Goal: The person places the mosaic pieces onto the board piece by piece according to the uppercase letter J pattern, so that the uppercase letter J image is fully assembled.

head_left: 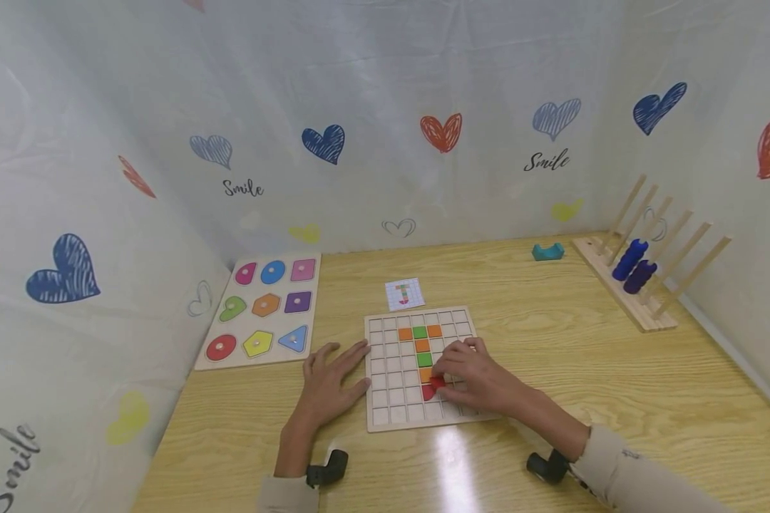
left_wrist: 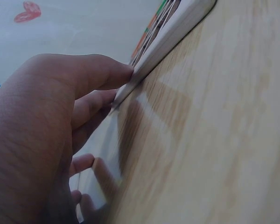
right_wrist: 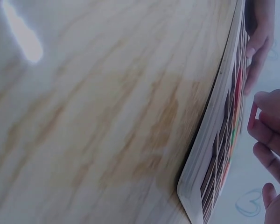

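Note:
A wooden grid board [head_left: 385,399] lies on the table, with orange and green square tiles [head_left: 425,360] forming a T and a red tile [head_left: 428,392] at the foot of its column. My right hand [head_left: 478,377], over the lower middle of the board, pinches a small red tile [right_wrist: 253,116] between thumb and fingertips. In the right wrist view that tile is held above the grid. My left hand [head_left: 326,385] lies at the board's left edge, fingers spread, and in the left wrist view the thumb and fingertips touch the edge.
A pattern card [head_left: 405,293] lies behind the board. On the left is a board of knobbed shapes [head_left: 257,306]. At the right stands a peg rack [head_left: 635,292] with blue and purple pieces on it, and a teal curved piece [head_left: 547,251] lies near the back curtain.

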Motion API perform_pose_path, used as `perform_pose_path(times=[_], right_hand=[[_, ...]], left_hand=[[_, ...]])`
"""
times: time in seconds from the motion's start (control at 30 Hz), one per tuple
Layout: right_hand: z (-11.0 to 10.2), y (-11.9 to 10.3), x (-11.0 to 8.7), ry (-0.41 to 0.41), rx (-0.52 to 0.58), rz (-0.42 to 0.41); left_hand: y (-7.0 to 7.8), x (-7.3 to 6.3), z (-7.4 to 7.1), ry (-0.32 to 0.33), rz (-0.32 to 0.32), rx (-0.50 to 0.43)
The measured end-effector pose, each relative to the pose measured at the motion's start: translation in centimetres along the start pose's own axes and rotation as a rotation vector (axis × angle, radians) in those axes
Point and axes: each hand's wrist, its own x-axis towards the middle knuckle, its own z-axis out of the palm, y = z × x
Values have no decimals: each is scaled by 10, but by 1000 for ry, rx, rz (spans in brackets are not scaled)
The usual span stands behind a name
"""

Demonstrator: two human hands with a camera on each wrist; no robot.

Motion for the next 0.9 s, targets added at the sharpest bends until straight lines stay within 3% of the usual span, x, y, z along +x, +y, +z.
perform_pose_path(times=[0.57,0.9], right_hand=[[11,-12,11,-87,-26,53],[19,-21,18,-107,-128,76]], left_hand=[[1,-1,-2,-5,5,2],[-1,0,-1,-2,6,5]])
